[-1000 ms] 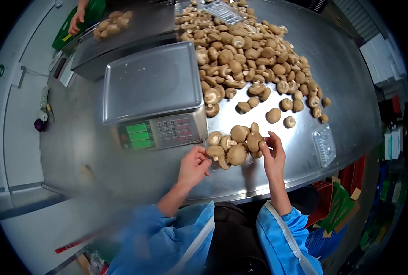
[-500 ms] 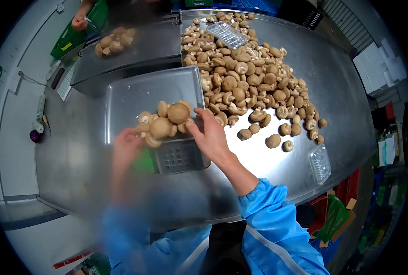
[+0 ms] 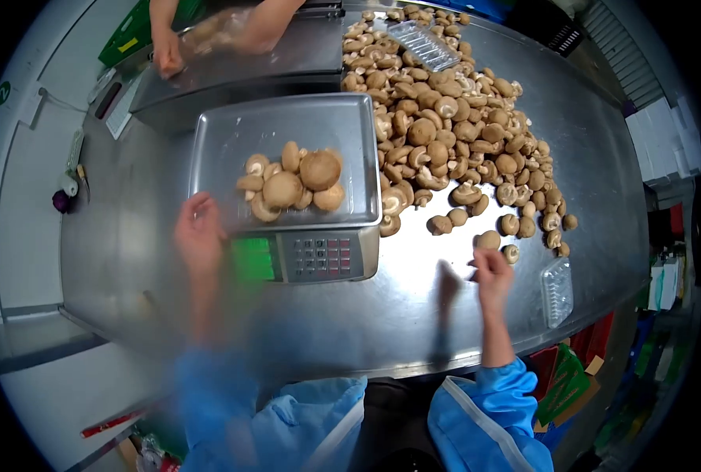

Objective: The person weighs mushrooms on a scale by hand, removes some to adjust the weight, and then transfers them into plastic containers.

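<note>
The mushroom pile [image 3: 291,187] is now being weighed on the scale [image 3: 319,256] (a moment ago it was being carried there). The left hand [image 3: 198,236], left of the scale, is too blurred to tell. The right hand [image 3: 492,271], loosely open, is being stretched toward loose mushrooms [image 3: 488,239] right of it.

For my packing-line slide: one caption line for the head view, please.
A batch of mushrooms sits on the scale; left hand beside its display, right hand by loose mushrooms.

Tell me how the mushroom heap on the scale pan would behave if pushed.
The mushroom heap is loose pieces, so it would probably scatter, not slide whole. Rounded caps likely roll on the smooth scale pan.
</note>
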`<state>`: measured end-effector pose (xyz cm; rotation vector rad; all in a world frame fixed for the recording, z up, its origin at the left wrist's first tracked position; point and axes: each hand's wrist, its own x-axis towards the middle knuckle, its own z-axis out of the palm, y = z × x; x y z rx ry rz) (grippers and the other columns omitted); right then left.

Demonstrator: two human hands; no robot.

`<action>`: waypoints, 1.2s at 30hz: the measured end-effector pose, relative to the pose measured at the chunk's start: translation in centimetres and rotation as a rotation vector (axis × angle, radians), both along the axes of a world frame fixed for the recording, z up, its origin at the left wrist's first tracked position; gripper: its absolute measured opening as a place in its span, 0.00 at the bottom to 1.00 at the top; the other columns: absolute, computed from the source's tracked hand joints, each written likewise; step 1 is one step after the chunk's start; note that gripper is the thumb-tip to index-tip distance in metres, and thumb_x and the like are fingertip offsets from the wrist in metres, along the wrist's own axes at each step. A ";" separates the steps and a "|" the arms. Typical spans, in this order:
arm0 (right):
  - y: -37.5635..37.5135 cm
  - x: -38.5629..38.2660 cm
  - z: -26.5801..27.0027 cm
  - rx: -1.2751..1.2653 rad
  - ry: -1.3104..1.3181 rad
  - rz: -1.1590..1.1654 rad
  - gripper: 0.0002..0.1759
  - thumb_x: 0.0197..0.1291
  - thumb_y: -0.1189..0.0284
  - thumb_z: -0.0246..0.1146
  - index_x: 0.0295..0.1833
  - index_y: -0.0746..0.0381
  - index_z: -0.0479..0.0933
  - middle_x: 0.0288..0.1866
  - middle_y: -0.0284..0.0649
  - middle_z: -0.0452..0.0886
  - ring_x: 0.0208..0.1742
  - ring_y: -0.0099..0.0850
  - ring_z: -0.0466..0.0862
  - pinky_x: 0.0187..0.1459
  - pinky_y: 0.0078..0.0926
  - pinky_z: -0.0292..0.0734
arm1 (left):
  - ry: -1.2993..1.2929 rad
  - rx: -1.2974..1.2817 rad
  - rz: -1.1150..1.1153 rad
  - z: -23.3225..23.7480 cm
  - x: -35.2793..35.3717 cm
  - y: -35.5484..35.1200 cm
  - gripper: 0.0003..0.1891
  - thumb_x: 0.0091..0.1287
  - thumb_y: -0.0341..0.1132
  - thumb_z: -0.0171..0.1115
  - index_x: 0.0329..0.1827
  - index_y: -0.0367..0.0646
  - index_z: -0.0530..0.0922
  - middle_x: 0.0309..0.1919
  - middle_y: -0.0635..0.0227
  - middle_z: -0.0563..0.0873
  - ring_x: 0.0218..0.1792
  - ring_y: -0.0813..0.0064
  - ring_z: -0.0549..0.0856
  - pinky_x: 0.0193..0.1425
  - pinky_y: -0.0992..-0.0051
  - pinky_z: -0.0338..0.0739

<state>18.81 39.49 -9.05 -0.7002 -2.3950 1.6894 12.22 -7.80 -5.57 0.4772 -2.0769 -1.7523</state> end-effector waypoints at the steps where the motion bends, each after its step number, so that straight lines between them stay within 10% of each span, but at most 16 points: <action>1: 3.5 1.3 -0.5 0.070 -0.021 -0.067 0.11 0.68 0.67 0.66 0.35 0.62 0.81 0.24 0.31 0.80 0.25 0.18 0.79 0.22 0.17 0.72 | 0.030 -0.011 0.017 0.3 0.5 -0.2 0.13 0.73 0.27 0.60 0.58 0.37 0.77 0.45 0.65 0.84 0.21 0.88 0.76 0.23 0.85 0.70; 5: 17.7 5.9 -1.0 0.132 -0.012 -0.297 0.12 0.69 0.67 0.65 0.34 0.63 0.80 0.23 0.34 0.78 0.24 0.21 0.78 0.26 0.21 0.74 | 0.070 0.002 0.063 1.4 2.6 -0.3 0.12 0.73 0.25 0.58 0.58 0.37 0.76 0.47 0.62 0.84 0.22 0.88 0.77 0.23 0.87 0.68; 7: 22.9 7.7 -0.4 0.748 -0.084 -0.128 0.21 0.64 0.65 0.68 0.55 0.70 0.79 0.48 0.52 0.84 0.47 0.38 0.84 0.49 0.33 0.80 | 0.078 0.035 0.071 1.9 3.3 0.3 0.12 0.73 0.25 0.58 0.57 0.37 0.76 0.47 0.61 0.84 0.22 0.87 0.77 0.22 0.88 0.67; 11: 31.0 10.7 -3.6 0.929 -0.434 0.120 0.53 0.49 0.64 0.77 0.76 0.70 0.57 0.79 0.59 0.57 0.80 0.53 0.57 0.77 0.42 0.55 | 0.037 0.008 0.056 2.3 4.1 1.2 0.11 0.74 0.25 0.58 0.56 0.36 0.76 0.47 0.61 0.84 0.22 0.86 0.77 0.22 0.88 0.66; 36: 28.8 11.1 0.2 0.845 -0.410 0.077 0.60 0.34 0.64 0.83 0.76 0.62 0.62 0.70 0.55 0.72 0.71 0.53 0.71 0.71 0.41 0.68 | -0.087 -0.033 -0.369 0.1 3.7 17.6 0.12 0.73 0.27 0.59 0.57 0.39 0.77 0.43 0.65 0.86 0.23 0.86 0.78 0.26 0.86 0.74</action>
